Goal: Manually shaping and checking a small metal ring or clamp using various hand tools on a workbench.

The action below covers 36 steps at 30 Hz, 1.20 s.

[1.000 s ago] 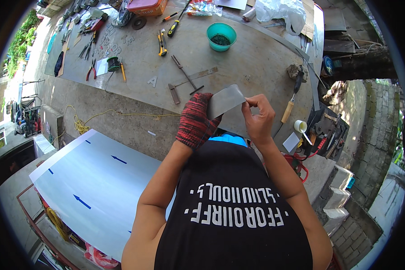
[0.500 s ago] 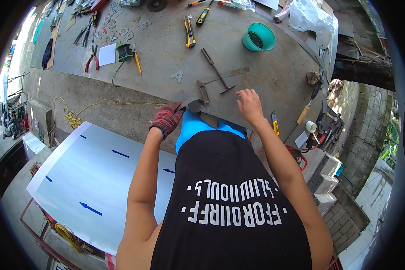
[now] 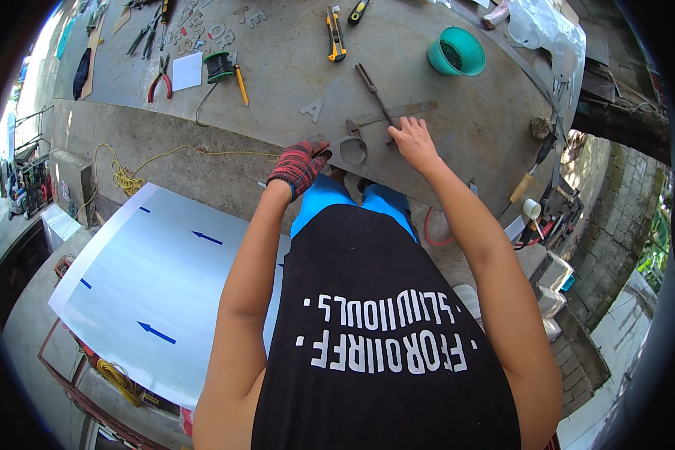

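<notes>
My left hand, in a red-and-black knit glove, is at the table's front edge with its fingers reaching forward and apparently nothing in them. Just right of it a curved grey metal strip stands on the table, its rounded face toward me. My bare right hand has its fingers closed on the crossbar end of a T-handled steel bar, which lies slantwise. Under that bar runs a flat rusty metal strip, and a small steel block sits behind the curved strip. A metal letter cutout lies farther left.
A yellow utility knife and a green pot stand farther back. Red pliers, white paper, a wire spool and a yellow pencil lie left. A wooden-handled tool lies right.
My left hand has come off the curved metal strip, which now stands on the table. My right hand has moved down onto the T-handled bar. The view has shifted slightly.
</notes>
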Motion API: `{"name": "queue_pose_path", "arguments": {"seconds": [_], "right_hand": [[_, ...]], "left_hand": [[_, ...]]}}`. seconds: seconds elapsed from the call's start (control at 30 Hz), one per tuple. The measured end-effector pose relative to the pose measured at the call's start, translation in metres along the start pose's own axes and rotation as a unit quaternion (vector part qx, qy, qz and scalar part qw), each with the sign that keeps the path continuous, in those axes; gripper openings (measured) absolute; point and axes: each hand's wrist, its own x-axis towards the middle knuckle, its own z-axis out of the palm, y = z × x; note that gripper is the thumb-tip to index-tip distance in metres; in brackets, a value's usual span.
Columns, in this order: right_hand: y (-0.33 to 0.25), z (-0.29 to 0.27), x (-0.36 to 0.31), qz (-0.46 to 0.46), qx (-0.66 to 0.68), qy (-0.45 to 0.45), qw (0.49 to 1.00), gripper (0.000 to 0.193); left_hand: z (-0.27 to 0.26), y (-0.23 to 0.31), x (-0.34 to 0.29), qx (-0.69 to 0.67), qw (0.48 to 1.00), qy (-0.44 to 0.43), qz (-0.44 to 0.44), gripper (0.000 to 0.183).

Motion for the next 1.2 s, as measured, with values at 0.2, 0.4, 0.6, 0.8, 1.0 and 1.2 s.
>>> {"name": "queue_pose_path", "arguments": {"seconds": [0.2,0.4,0.6,0.8,1.0,1.2], "right_hand": [[-0.002,-0.026,-0.032,0.008,0.125,0.084,0.989,0.019],[-0.003,-0.119,-0.078,0.157,0.328,0.2,0.91,0.02],[0.014,-0.178,-0.146,0.234,0.229,0.241,0.914,0.023],[0.006,-0.207,-0.171,0.284,0.235,0.216,0.904,0.023],[-0.005,-0.198,-0.152,0.316,0.248,0.209,0.892,0.02],[-0.011,-0.183,-0.135,0.32,0.239,0.19,0.897,0.02]], "left_hand": [[0.005,0.013,0.022,0.025,1.0,-0.01,0.006,0.037],[0.042,0.027,0.066,0.063,0.995,-0.069,-0.017,0.036],[0.104,0.063,0.128,0.248,0.957,-0.096,0.117,0.032],[0.151,0.081,0.161,0.274,0.947,-0.09,0.144,0.029],[0.164,0.08,0.166,0.248,0.954,-0.058,0.157,0.03],[0.164,0.08,0.165,0.245,0.955,-0.056,0.157,0.03]]}}
